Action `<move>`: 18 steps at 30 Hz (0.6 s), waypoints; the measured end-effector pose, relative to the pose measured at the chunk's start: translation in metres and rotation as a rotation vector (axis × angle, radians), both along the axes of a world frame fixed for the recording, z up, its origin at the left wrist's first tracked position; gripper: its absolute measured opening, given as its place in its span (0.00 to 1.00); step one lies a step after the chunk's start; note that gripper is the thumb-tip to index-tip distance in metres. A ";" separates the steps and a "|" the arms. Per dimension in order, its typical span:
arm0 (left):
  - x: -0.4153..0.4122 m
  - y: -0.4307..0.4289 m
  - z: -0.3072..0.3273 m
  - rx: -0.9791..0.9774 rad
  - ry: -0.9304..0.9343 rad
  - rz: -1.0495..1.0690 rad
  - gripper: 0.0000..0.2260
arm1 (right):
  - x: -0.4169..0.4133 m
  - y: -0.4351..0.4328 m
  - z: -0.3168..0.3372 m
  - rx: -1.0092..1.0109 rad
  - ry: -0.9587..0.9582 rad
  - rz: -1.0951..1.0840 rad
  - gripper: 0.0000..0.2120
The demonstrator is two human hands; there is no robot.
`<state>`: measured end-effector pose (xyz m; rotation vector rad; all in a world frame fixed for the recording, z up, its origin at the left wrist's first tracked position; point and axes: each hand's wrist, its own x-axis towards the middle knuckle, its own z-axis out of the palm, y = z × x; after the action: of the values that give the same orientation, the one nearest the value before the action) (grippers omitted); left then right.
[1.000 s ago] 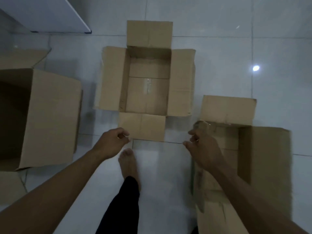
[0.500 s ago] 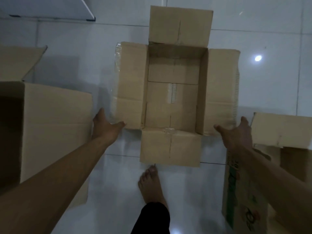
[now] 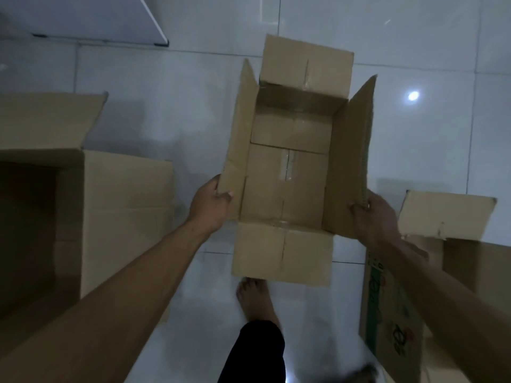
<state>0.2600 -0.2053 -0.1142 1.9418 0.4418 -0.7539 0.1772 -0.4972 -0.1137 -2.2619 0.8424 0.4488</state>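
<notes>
where both hands lay open beside it before, the left hand and right hand now seemingly pinch the raised side flaps of the open brown cardboard box.

Below you lies a glossy floor of large pale tiles crossed by thin grout lines. A round lamp reflection shines at the upper right, and a white flat panel fills the upper left. The room's light is dim.
</notes>
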 end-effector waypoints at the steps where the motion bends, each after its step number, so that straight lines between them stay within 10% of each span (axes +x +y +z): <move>1: -0.003 -0.002 0.012 -0.014 -0.012 0.005 0.12 | -0.002 0.007 0.011 -0.021 -0.055 0.017 0.09; 8: -0.034 -0.001 0.119 -0.088 -0.157 0.107 0.16 | -0.012 0.041 0.106 0.108 -0.269 0.040 0.23; 18: -0.091 0.093 0.293 -0.046 -0.293 0.333 0.15 | -0.010 0.106 0.251 0.287 -0.325 0.235 0.16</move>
<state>0.1692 -0.1123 0.1784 1.8362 0.5437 -0.2590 0.1672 -0.3910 0.1375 -2.0939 0.3262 0.2744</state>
